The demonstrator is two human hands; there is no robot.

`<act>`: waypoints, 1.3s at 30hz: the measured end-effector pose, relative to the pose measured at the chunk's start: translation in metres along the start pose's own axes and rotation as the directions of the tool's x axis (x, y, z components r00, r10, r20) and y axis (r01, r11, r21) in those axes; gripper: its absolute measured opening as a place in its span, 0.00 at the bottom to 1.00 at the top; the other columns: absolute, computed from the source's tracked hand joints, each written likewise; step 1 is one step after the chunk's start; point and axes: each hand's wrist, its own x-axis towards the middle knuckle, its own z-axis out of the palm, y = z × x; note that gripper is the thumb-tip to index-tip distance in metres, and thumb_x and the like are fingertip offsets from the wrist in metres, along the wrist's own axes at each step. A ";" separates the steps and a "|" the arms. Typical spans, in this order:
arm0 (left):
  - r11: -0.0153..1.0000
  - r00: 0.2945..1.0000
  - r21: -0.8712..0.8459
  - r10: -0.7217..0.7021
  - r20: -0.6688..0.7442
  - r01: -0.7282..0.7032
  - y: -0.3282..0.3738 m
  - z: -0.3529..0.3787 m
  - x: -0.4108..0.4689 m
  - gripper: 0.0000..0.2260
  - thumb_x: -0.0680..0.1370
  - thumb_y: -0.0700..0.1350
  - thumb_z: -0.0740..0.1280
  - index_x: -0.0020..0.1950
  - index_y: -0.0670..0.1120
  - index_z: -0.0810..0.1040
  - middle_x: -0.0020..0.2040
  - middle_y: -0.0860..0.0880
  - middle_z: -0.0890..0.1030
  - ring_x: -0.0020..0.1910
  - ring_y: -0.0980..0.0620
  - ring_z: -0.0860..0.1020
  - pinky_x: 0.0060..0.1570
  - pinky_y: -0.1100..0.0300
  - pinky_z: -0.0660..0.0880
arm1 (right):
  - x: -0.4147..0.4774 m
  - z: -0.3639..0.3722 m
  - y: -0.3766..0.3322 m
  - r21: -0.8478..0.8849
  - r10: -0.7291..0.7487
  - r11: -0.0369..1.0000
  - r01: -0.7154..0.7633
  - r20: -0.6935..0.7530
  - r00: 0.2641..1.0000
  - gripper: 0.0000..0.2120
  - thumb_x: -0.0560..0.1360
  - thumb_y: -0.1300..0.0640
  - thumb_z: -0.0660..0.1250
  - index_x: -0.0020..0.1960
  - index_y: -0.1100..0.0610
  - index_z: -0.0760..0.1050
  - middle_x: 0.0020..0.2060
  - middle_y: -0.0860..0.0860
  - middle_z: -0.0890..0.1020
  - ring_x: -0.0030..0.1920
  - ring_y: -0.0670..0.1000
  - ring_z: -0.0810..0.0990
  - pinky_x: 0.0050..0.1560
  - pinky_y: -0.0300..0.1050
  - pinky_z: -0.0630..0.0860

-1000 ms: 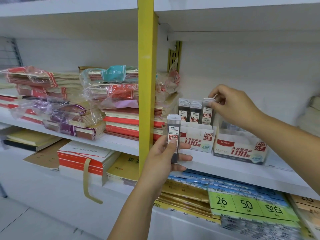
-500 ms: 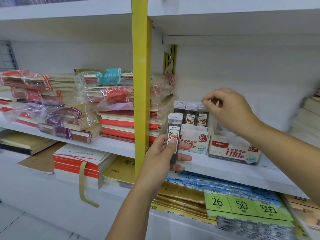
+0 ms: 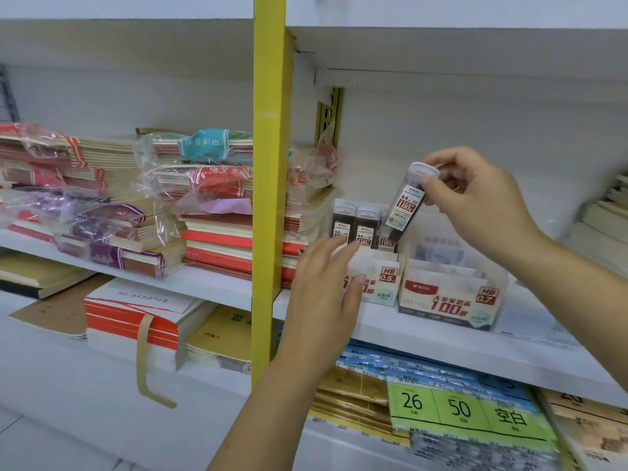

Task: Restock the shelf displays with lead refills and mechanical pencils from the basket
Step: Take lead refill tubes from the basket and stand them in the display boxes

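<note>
My right hand (image 3: 475, 202) pinches a tilted clear lead refill case (image 3: 409, 202) near its white cap, holding it above the HB 0.5 display box (image 3: 382, 283) on the white shelf (image 3: 424, 338). Three refill cases (image 3: 355, 227) stand upright in that box. My left hand (image 3: 326, 294) hovers with straight fingers in front of the 0.5 box, covering part of its label and holding nothing. To the right stands the HB 0.7 display box (image 3: 452, 297); its contents are blurred. No basket or mechanical pencils are in view.
A yellow upright post (image 3: 270, 198) divides the shelving just left of my left hand. Stacks of wrapped exercise books (image 3: 190, 202) fill the left bay. Green and blue paper packs (image 3: 469, 409) lie on the shelf below. Pale stacks (image 3: 605, 229) sit far right.
The refill case has passed from my left hand to my right, which lifted off the box's cases and now holds it above them. My left hand is now open in front of the box.
</note>
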 end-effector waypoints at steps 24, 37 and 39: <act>0.993 0.993 0.036 0.115 -0.032 -0.114 -0.002 0.001 -0.024 0.19 0.81 0.47 0.62 0.73 0.49 0.71 0.73 0.52 0.71 0.74 0.54 0.63 0.74 0.67 0.54 | -0.044 0.000 0.003 -0.217 -0.118 0.969 0.120 0.022 0.993 0.07 0.78 0.57 0.65 0.55 0.51 0.80 0.44 0.42 0.76 0.43 0.43 0.74 0.46 0.33 0.68; 0.885 0.181 0.250 -0.341 0.922 0.393 -0.080 0.079 -0.284 0.19 0.80 0.46 0.68 0.71 0.49 0.72 0.65 0.48 0.75 0.62 0.51 0.74 0.58 0.66 0.67 | -0.414 0.063 0.146 -0.344 0.680 0.680 -0.648 0.627 0.380 0.06 0.78 0.51 0.66 0.53 0.41 0.74 0.51 0.43 0.80 0.50 0.43 0.78 0.47 0.36 0.73; 0.813 0.150 0.308 -0.429 0.891 0.495 -0.095 0.099 -0.320 0.17 0.79 0.44 0.69 0.67 0.49 0.74 0.62 0.48 0.77 0.55 0.53 0.74 0.52 0.65 0.68 | -0.460 0.081 0.169 -0.457 0.739 0.607 -0.650 0.627 0.249 0.11 0.77 0.50 0.67 0.59 0.44 0.75 0.57 0.45 0.79 0.54 0.45 0.78 0.52 0.40 0.73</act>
